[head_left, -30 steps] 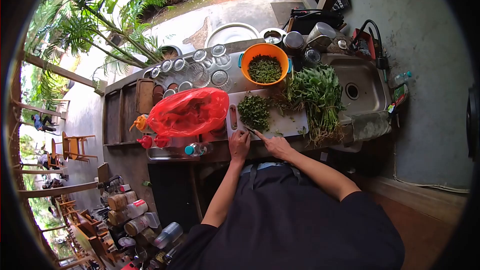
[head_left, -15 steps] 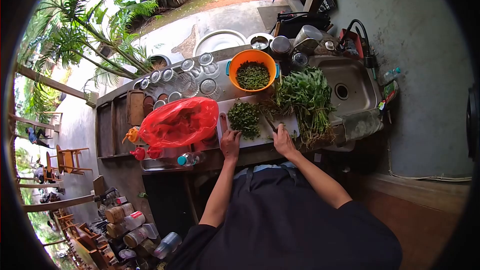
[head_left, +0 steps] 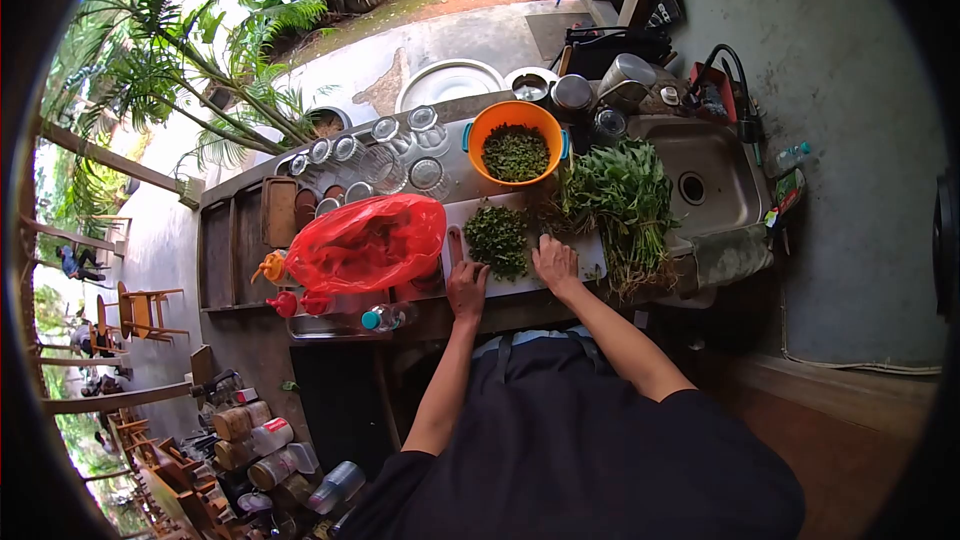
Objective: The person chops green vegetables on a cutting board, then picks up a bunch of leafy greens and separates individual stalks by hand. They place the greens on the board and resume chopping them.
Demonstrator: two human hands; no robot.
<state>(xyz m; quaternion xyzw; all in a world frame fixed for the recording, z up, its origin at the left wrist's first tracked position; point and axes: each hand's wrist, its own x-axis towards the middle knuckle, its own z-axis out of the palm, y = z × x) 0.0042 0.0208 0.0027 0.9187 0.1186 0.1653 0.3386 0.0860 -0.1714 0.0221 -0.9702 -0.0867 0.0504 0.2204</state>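
Currently, at the near side of the white cutting board (head_left: 588, 252), the left hand (head_left: 466, 288) is resting by the board's left end, its fingers loosely bent and partly open, with nothing showing in its grasp. The right hand (head_left: 555, 265) is lying over the board's right half, fingers curling inward; its back is hiding the palm, so I cannot tell whether it is gripping anything. Just beyond and between the hands, the chopped greens (head_left: 497, 240) are sitting in a loose heap on the board's left half. They are looking light and soft, probably clinging a little and bruising under a squeeze; cupping the heap from both sides, low against the board, is seeming safer than pinching its top. At the board's right end, the uncut bunch (head_left: 622, 200) is sprawling, stems trailing nearward; it is looking limp and bulky, and its gathered stems are offering a firmer hold than the leaves. Just left of the board, a red plastic bag (head_left: 368, 240) is bulging. Past the board's far edge, an orange bowl (head_left: 515, 114) is holding cut greens (head_left: 513, 154). Beyond the board's far left corner, glasses (head_left: 426, 175) are standing in a cluster.
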